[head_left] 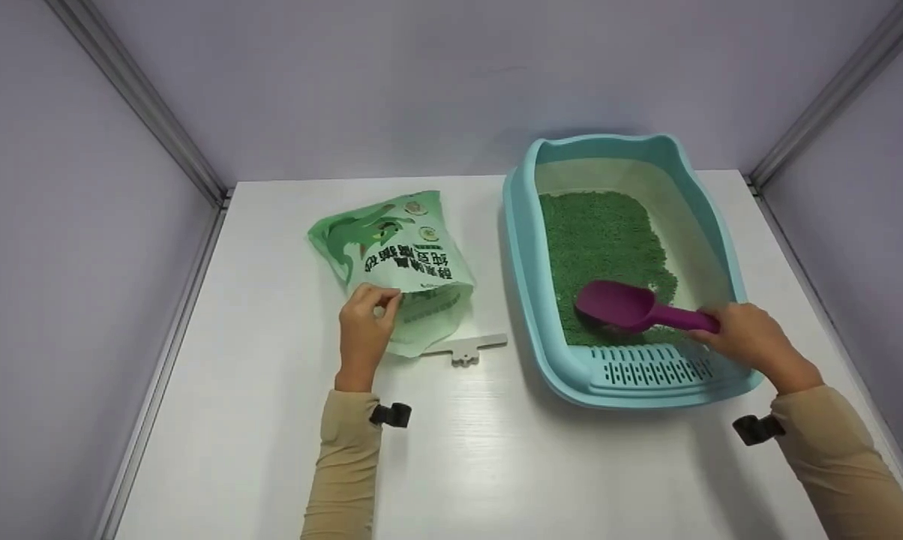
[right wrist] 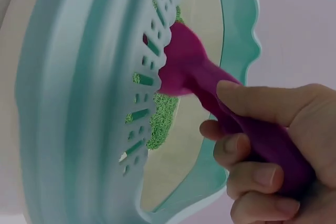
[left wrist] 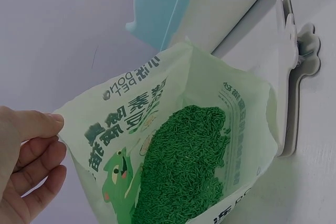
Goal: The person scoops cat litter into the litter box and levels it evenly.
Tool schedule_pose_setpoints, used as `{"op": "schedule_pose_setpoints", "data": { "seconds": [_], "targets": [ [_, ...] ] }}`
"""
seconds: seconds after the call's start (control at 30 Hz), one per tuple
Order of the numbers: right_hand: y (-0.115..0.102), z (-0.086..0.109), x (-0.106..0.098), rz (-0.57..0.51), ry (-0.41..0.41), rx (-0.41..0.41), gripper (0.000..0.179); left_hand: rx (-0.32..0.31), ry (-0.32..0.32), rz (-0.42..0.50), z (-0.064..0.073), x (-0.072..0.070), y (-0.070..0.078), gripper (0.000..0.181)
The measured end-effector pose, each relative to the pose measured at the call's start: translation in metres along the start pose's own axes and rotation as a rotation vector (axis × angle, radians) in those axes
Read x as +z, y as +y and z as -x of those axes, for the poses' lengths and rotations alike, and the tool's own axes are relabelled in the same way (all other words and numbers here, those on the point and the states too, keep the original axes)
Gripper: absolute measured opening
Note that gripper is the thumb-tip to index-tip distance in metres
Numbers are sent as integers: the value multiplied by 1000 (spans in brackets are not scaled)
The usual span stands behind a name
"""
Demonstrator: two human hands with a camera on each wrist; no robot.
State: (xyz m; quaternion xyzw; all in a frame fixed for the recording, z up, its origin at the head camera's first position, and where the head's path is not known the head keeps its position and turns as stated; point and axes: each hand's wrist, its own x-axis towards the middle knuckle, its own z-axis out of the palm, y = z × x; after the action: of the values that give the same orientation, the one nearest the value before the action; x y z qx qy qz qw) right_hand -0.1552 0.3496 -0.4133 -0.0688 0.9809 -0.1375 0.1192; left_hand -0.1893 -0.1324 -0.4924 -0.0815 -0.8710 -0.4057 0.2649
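My left hand pinches the open edge of a green cat litter bag lying on the table. The left wrist view shows green litter pellets inside the bag, its mouth held apart. My right hand grips the handle of a purple litter scoop. The scoop's head is over the green litter in a blue litter box, its bowl turned downward. In the right wrist view, fingers curl round the scoop handle; the box's slotted front edge hides part of the head.
A pale sealing clip lies on the white table beside the bag's mouth. Walls enclose the table at the back and both sides. The slotted step forms the litter box's near end.
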Motion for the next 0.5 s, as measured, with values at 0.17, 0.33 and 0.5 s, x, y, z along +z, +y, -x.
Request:
{"op": "schedule_pose_setpoints", "data": {
  "seconds": [0.17, 0.33, 0.5],
  "targets": [
    [6, -1, -9, 71, -21, -12, 28, -2, 4, -2, 0, 0, 0, 5],
    [18, 5, -23, 122, -43, 15, 28, 12, 10, 1, 0, 1, -1, 5],
    [27, 9, -36, 114, -61, 49, 27, 19, 14, 7, 0, 0, -1, 5]
  ]
}}
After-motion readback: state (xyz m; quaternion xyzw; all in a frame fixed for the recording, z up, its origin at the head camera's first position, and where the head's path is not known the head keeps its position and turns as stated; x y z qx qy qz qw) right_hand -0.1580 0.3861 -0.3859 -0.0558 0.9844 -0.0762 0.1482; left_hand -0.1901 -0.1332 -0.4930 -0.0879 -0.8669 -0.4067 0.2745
